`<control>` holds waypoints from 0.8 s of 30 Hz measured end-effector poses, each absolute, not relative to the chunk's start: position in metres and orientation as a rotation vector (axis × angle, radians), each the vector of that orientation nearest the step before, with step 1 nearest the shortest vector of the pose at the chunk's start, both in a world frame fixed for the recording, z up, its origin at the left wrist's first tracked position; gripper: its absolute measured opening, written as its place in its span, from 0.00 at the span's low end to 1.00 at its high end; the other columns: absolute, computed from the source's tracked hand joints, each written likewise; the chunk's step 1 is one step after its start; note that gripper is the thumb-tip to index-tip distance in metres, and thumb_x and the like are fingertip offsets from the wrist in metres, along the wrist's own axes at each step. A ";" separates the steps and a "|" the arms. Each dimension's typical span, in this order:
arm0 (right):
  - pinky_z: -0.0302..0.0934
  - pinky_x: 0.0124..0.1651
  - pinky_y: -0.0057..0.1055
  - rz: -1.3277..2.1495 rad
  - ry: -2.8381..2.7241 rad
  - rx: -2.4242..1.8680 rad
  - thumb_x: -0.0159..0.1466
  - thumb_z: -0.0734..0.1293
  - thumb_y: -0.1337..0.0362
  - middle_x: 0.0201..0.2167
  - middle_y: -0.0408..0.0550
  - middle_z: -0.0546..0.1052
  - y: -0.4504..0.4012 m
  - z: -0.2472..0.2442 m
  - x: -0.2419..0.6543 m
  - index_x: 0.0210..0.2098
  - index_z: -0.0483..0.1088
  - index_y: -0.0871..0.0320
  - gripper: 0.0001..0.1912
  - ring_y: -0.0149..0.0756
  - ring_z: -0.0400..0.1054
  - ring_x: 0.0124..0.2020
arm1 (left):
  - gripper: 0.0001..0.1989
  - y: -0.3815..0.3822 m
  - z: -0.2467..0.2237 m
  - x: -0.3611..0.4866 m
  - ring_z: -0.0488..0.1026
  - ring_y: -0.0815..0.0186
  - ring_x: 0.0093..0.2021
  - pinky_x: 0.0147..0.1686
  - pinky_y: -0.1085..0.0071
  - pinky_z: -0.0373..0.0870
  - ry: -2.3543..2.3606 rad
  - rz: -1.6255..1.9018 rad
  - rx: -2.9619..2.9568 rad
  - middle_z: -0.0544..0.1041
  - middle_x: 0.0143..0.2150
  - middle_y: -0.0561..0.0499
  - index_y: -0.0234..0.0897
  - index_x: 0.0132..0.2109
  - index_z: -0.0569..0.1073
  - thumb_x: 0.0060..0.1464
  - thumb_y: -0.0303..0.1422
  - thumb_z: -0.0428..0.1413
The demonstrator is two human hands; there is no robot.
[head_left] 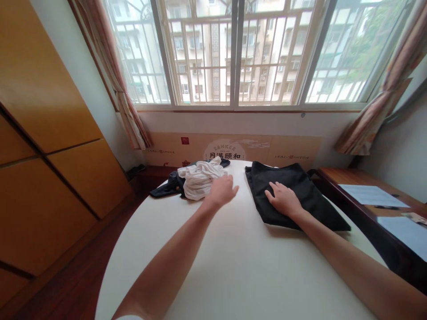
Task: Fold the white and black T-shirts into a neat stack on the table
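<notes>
A folded black cloth (300, 191) lies on the right side of the round white table (233, 262). My right hand (283, 198) rests on it, palm down, with its fingers spread. Further left is a crumpled white cloth (196, 180), lying on top of rumpled black cloth (167, 187). At the right edge of this pile is my left hand (224, 191), fingers apart and nothing held; whether it touches the white cloth cannot be made out.
To the right, a wooden desk (347, 175) bears white papers (370, 194) and a black pen (387, 207). Orange-brown cabinets (63, 209) stand at the left. Behind the table are a printed board (296, 149) and a barred window.
</notes>
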State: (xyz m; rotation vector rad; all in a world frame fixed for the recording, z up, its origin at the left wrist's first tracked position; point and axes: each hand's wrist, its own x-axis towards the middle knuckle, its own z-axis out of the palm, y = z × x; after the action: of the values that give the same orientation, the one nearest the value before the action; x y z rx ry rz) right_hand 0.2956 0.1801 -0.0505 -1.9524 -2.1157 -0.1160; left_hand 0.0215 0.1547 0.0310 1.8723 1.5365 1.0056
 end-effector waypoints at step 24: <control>0.54 0.70 0.50 -0.134 -2.094 -1.891 0.76 0.58 0.54 0.69 0.68 0.69 0.174 -0.043 0.291 0.69 0.66 0.67 0.30 0.55 0.61 0.71 | 0.14 0.169 0.035 -0.026 0.82 0.45 0.47 0.47 0.61 0.76 1.889 -0.145 2.299 0.84 0.44 0.28 0.25 0.45 0.83 0.57 0.28 0.56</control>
State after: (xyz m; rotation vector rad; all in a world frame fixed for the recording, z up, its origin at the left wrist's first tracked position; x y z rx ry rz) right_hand 0.2912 0.1743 -0.0427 -1.8912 -2.0940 -0.1342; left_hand -0.0262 0.1695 0.0352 2.2992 1.8885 -0.1452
